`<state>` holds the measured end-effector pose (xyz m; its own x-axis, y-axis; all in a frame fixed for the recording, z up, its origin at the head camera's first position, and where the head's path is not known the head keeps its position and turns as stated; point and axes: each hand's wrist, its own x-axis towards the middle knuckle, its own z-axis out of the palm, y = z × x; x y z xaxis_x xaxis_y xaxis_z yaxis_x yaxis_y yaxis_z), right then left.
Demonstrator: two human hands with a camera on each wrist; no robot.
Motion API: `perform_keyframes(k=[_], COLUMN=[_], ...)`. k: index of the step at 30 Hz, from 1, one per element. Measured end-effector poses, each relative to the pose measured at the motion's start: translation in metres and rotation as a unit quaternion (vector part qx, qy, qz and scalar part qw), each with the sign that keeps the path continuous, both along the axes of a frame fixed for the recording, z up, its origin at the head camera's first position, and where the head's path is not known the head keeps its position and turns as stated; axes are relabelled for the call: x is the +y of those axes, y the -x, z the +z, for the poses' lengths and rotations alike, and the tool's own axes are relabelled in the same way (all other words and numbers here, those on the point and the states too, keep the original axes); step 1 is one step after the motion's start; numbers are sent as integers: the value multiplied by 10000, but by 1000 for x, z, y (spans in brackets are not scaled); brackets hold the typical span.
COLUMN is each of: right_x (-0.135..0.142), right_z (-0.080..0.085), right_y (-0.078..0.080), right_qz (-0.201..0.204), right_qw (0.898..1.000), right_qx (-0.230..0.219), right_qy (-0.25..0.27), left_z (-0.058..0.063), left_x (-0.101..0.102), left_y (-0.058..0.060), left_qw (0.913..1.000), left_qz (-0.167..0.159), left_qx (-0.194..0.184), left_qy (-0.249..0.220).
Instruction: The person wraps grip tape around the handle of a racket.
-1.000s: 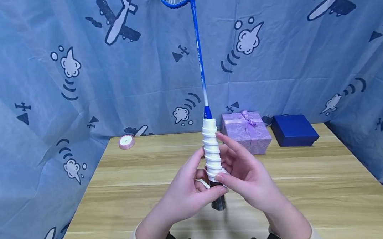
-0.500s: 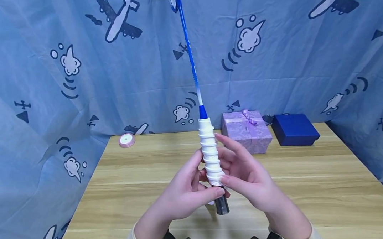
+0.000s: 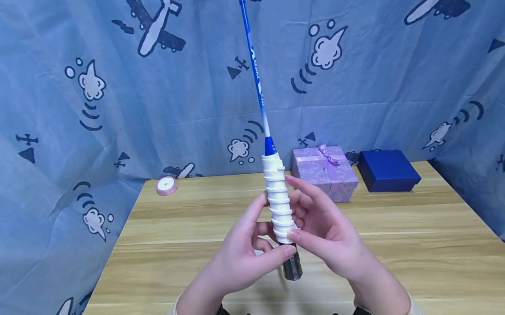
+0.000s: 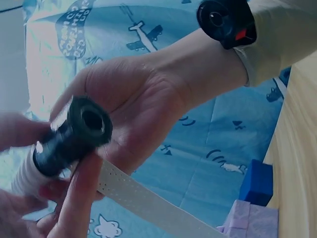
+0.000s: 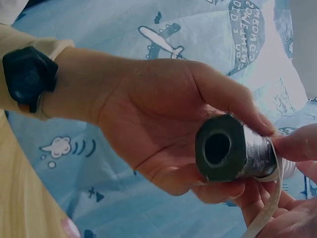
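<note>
A blue badminton racket [image 3: 256,75] stands upright and slightly tilted, its head mostly cut off at the top of the head view. White grip tape [image 3: 278,201] winds in ridged turns around most of the handle, and the black butt end [image 3: 292,268] shows bare below. My left hand [image 3: 241,253] holds the handle from the left, thumb across the lower part. On the other side, my right hand [image 3: 331,229] pinches the tape at its lowest turn, index finger touching higher up. A loose perforated strip of grip tape [image 4: 153,206] trails from the handle in the left wrist view.
A pink-edged ribbon spool [image 3: 166,185] lies at the back left of the wooden table [image 3: 180,267]. Behind the right hand stand a purple gift box [image 3: 325,175] with a bow and a dark blue box [image 3: 388,172]. A patterned blue curtain [image 3: 187,93] hangs behind.
The racket has turned about its length, its head swinging from face-on to edge-on and round again. The handle has shifted slightly down; both hands stay nearly in place around it.
</note>
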<state>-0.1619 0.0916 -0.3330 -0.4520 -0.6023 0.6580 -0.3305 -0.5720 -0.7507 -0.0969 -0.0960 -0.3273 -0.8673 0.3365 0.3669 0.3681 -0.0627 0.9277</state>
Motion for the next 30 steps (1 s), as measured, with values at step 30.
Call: perform_keyframes(k=[30], right_x=[5], right_z=[0], right_y=[3], right_qz=[624], right_qw=[9973], right_qx=[-373], right_qy=[85], left_z=[-4], left_x=[-1], left_y=[6], left_qw=[9908], left_qz=[-952], left_qx=[136], left_qy=[-955])
